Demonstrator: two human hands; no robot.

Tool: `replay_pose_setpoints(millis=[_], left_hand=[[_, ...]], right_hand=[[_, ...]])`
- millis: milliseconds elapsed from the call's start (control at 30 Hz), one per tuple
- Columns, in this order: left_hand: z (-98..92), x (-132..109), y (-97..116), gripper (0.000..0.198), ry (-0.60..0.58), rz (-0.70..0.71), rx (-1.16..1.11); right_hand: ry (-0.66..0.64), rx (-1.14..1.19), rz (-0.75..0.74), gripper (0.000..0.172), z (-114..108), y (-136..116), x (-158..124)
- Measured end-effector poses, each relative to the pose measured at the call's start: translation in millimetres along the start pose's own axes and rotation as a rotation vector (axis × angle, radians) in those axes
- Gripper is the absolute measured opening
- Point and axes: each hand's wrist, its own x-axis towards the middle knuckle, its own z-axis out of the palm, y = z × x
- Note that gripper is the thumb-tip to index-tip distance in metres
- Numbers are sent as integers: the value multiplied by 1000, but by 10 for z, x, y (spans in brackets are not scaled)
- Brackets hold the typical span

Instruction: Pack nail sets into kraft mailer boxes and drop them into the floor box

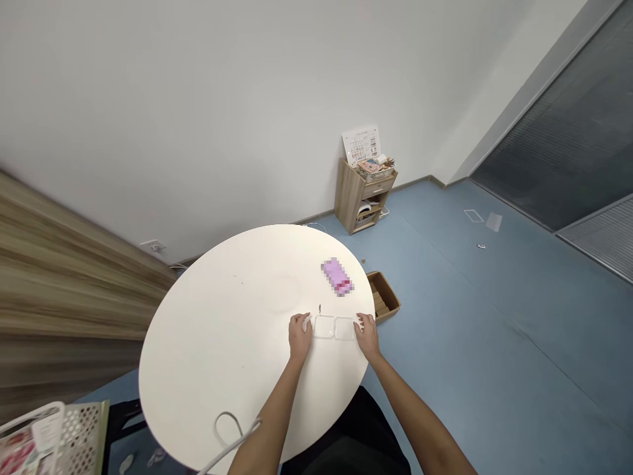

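Note:
On the white round table [212, 330], a clear plastic box [324, 327] lies opened flat, its two square halves side by side. My left hand [299, 338] is at the box's left edge, with curled fingers and the thumb close to the rim. At the opposite edge, my right hand [366, 338] has its thumb and fingertips against the other half. Just beyond the box is a tiny dark item [320, 308], too small to name. Farther back lies a pixelated pink-purple rectangular thing [337, 276].
A brown bin [384, 297] stands on the floor by the table's right edge. Against the wall is a small wooden cabinet [349, 198]. A grey cable [230, 448] crosses the table's front edge beside my left forearm. At lower left stands a white basket [82, 425].

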Motion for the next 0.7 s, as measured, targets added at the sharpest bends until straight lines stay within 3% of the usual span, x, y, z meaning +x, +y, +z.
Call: replay_pose_setpoints(millis=[133, 300, 467, 700], left_hand=[[-552, 22, -170, 28, 176, 112, 100], [-1585, -14, -560, 28, 415, 131, 275], [-2504, -188, -925, 27, 566, 32, 375], [-3429, -769, -1401, 31, 890, -187, 476]], right_hand=[[-64, 14, -49, 29, 83, -224, 99], [-145, 54, -159, 27, 453, -663, 76], [-246, 81, -241, 28, 909, -1085, -211], [-479, 49, -335, 28, 1580, -1688, -671]])
